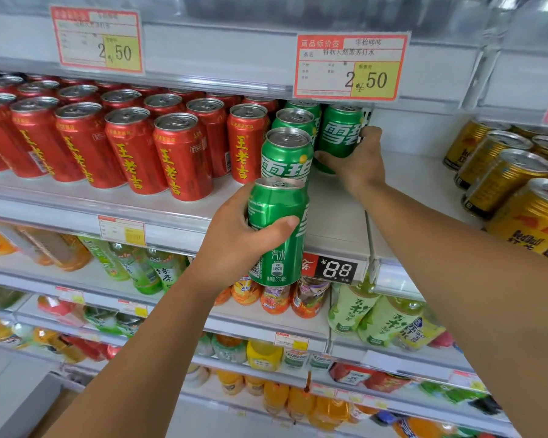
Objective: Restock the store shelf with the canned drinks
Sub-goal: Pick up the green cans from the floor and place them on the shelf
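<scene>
Shelf (418, 181), five green cans (286, 153), two in hands (234, 245)

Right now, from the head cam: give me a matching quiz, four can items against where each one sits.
Things:
1 red cans
2 gold cans
3 left-hand can
4 right-hand can

Places:
a deep over the shelf, just right of the green row
b held out in front of the shelf's edge
c far right on this shelf level
d left part of the shelf, in rows

Pairs: 1-d, 2-c, 3-b, 4-a. The left hand and right hand each grip a green can.
</scene>
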The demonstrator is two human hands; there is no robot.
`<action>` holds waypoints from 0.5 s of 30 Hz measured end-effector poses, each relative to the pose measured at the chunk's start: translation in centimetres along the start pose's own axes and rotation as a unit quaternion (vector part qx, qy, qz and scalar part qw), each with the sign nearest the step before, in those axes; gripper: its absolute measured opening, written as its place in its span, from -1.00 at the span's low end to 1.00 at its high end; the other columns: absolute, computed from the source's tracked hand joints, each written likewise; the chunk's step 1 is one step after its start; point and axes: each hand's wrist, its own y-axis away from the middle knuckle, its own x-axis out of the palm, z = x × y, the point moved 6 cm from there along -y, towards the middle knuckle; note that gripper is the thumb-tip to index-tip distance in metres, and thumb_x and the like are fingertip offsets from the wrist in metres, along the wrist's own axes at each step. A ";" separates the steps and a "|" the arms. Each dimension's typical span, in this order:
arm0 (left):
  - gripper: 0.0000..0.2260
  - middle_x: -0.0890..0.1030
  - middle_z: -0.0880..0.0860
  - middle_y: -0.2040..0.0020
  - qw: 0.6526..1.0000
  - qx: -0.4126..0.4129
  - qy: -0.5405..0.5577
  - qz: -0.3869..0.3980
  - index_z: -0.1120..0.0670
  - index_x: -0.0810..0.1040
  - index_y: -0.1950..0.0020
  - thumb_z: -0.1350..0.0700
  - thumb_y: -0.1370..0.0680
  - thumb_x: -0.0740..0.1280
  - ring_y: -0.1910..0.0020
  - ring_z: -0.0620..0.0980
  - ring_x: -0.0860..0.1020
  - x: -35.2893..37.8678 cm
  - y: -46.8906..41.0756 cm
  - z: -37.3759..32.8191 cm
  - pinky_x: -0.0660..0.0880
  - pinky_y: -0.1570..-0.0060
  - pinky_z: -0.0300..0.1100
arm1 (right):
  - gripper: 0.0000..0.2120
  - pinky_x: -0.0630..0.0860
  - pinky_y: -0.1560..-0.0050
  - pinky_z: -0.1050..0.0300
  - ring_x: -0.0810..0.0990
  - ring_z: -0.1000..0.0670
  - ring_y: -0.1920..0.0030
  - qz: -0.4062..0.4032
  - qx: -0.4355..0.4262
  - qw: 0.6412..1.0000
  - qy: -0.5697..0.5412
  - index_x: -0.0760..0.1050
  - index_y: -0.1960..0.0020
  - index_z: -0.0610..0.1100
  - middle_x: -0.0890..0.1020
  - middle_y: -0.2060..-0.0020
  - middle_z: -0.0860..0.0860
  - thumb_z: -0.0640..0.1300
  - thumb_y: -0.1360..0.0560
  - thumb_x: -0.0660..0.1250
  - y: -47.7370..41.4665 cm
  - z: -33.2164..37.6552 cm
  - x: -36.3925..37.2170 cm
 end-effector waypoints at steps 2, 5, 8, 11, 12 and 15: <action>-0.65 0.68 -0.15 0.02 1.000 -0.005 -0.002 0.001 -0.17 0.54 -0.11 -0.09 -0.34 0.43 0.04 -0.18 0.65 0.0 0.0 -0.1 0.54 0.13 -0.37 | -0.19 0.54 -0.12 -0.03 0.54 -0.02 -0.14 -0.003 0.008 1.000 0.006 0.23 -0.24 -0.07 0.52 -0.17 0.00 0.17 -0.19 0.57 -0.1 -0.1 0.3; -0.68 0.68 -0.14 0.01 1.000 -0.009 -0.007 0.004 -0.18 0.53 -0.10 -0.06 -0.36 0.43 0.03 -0.18 0.65 0.0 0.0 -0.1 0.54 0.12 -0.36 | -0.12 0.50 -0.22 -0.08 0.49 -0.03 -0.20 0.014 0.026 1.000 0.002 0.20 -0.29 -0.06 0.45 -0.20 -0.01 0.22 -0.16 0.57 0.2 -0.2 0.5; -0.69 0.68 -0.13 -0.01 1.000 -0.020 -0.008 0.011 -0.17 0.53 -0.11 -0.01 -0.39 0.44 0.01 -0.16 0.65 0.0 0.1 -0.1 0.58 0.06 -0.30 | -0.09 0.37 -0.31 0.06 0.37 -0.01 -0.26 0.044 0.067 0.997 -0.020 0.10 -0.42 -0.08 0.33 -0.28 -0.07 0.17 -0.29 0.54 1.6 0.4 -0.5; -0.66 0.69 -0.12 -0.01 0.999 -0.032 0.009 0.019 -0.12 0.54 -0.14 0.04 -0.40 0.49 -0.01 -0.15 0.65 0.1 0.2 -0.3 0.58 0.06 -0.29 | -0.40 0.40 -0.09 0.21 0.47 0.00 -0.20 0.054 0.042 0.997 -0.036 0.24 -0.36 -0.04 0.45 -0.23 -0.06 0.02 -0.44 0.44 5.8 2.5 -3.5; -0.65 0.69 -0.11 -0.01 0.999 -0.035 0.020 0.019 -0.08 0.55 -0.16 0.08 -0.41 0.52 0.00 -0.16 0.65 0.2 0.3 -0.5 0.56 0.08 -0.31 | -0.53 0.41 -0.03 0.25 0.51 0.06 -0.14 0.056 0.018 0.998 -0.038 0.31 -0.31 -0.01 0.51 -0.16 -0.02 -0.06 -0.47 0.41 7.8 3.2 -4.7; -0.64 0.70 -0.10 0.00 0.999 -0.029 0.041 0.003 0.00 0.56 -0.18 0.12 -0.42 0.53 -0.01 -0.15 0.65 0.5 0.3 -1.3 0.57 0.05 -0.29 | -0.55 0.46 -0.21 0.15 0.55 0.19 -0.09 0.132 -0.024 0.987 -0.087 0.38 -0.28 0.07 0.59 -0.06 0.11 -0.25 -0.45 0.32 14.3 4.6 -6.9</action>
